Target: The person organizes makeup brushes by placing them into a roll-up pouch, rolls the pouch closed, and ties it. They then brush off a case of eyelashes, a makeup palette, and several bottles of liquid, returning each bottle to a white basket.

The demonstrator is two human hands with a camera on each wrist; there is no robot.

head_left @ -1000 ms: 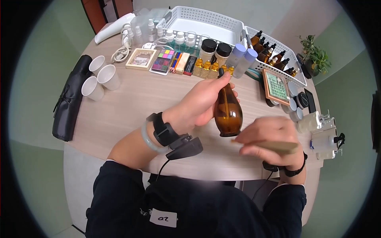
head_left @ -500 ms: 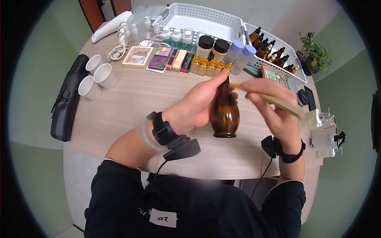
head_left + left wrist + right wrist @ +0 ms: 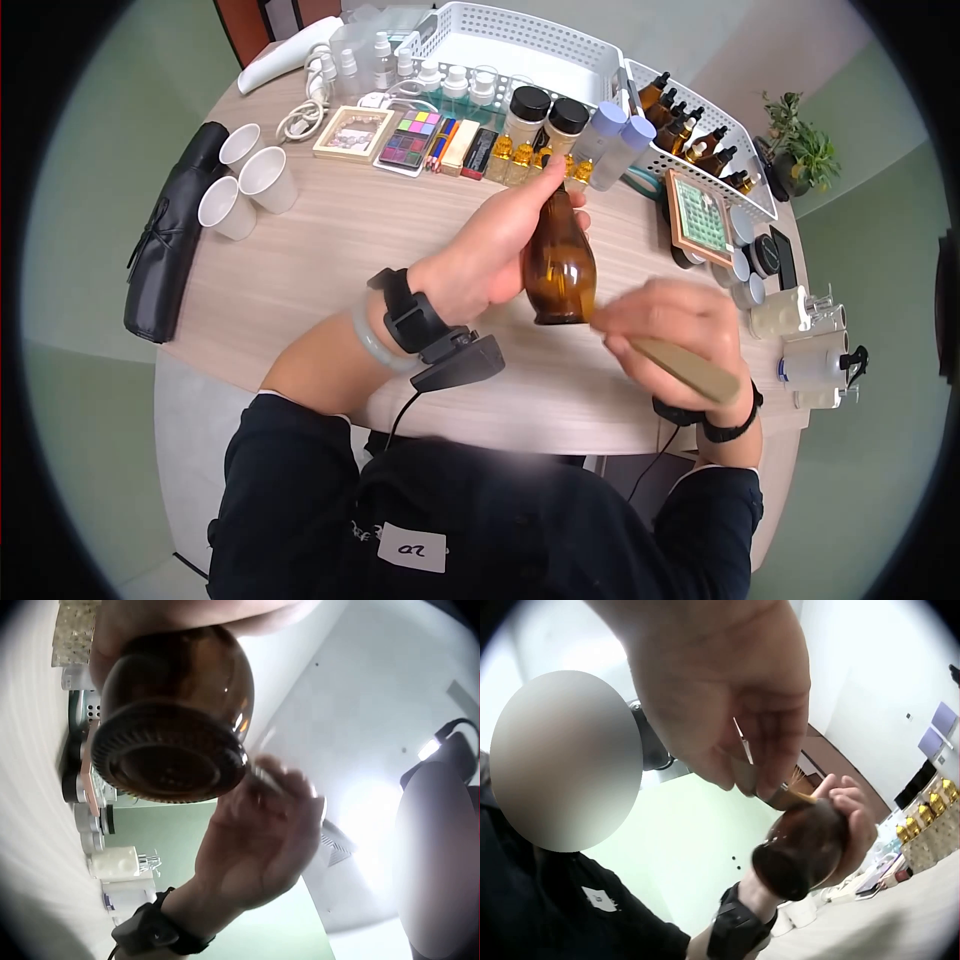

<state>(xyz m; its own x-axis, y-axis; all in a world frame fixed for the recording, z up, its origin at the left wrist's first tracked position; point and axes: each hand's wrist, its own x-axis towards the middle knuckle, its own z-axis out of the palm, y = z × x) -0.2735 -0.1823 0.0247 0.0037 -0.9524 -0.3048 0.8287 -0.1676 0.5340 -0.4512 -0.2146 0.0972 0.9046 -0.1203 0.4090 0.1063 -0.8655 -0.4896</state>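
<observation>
An amber glass bottle (image 3: pixel 560 268) is held up by its neck in the left hand (image 3: pixel 502 240), thumb along the top, its base tilted toward the person. The right hand (image 3: pixel 680 330) pinches a tool with a flat beige handle (image 3: pixel 692 370); its tip is at the lower right side of the bottle. In the right wrist view the tool's orange-brown tip (image 3: pixel 802 796) touches the bottle (image 3: pixel 802 847). The ribbed base (image 3: pixel 169 761) faces the camera in the left wrist view, with the right hand (image 3: pixel 259 840) beside it.
White cups (image 3: pixel 268 180) and a black roll (image 3: pixel 178 235) lie at the left. Behind the hands stand gold-capped vials (image 3: pixel 520 160), a palette (image 3: pixel 410 140) and black-lidded jars (image 3: pixel 528 110). A basket of dropper bottles (image 3: pixel 700 130) and pump bottles (image 3: pixel 812 360) are at the right.
The right hand has moved from the bottle's neck down to near its base with the tool. The left hand and bottle have shifted slightly left and up in view.
</observation>
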